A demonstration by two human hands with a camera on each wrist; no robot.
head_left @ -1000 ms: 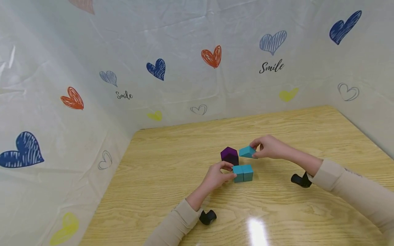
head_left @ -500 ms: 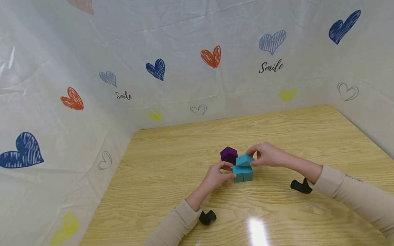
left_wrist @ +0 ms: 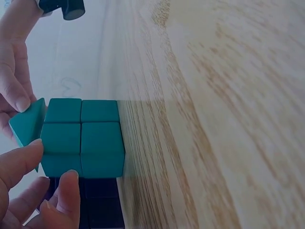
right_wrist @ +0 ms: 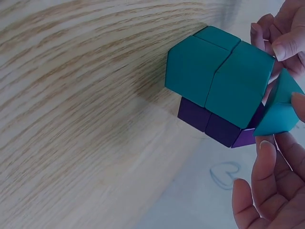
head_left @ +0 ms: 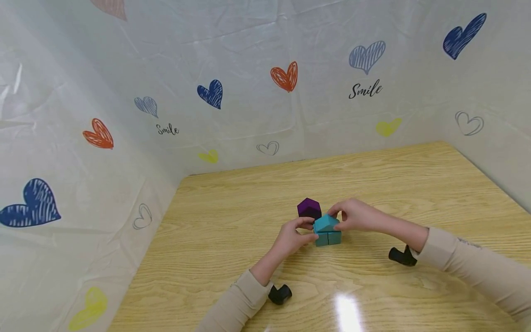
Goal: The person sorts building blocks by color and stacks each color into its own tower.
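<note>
A stack of blue-green blocks (head_left: 328, 239) stands on the wooden table, two wide and two high in the left wrist view. My left hand (head_left: 291, 237) pinches the upper left block (left_wrist: 61, 145) of that stack between thumb and fingers. With thumb and fingers my right hand (head_left: 357, 216) holds a blue-green triangular block (head_left: 327, 223) over the stack's top. In the right wrist view this triangular block (right_wrist: 281, 113) is tilted, with a narrow gap showing beside the stack. Purple blocks (head_left: 309, 207) with a peaked top stand just behind.
The wooden table (head_left: 232, 207) extends around the blocks on all sides. A white sheet (head_left: 244, 124) printed with hearts hangs behind and at both sides. Black devices (head_left: 280, 293) are fixed at both wrists.
My right hand has moved left and down with the triangular block, from beside the purple blocks to over the blue-green stack. The left hand has stayed at the stack.
</note>
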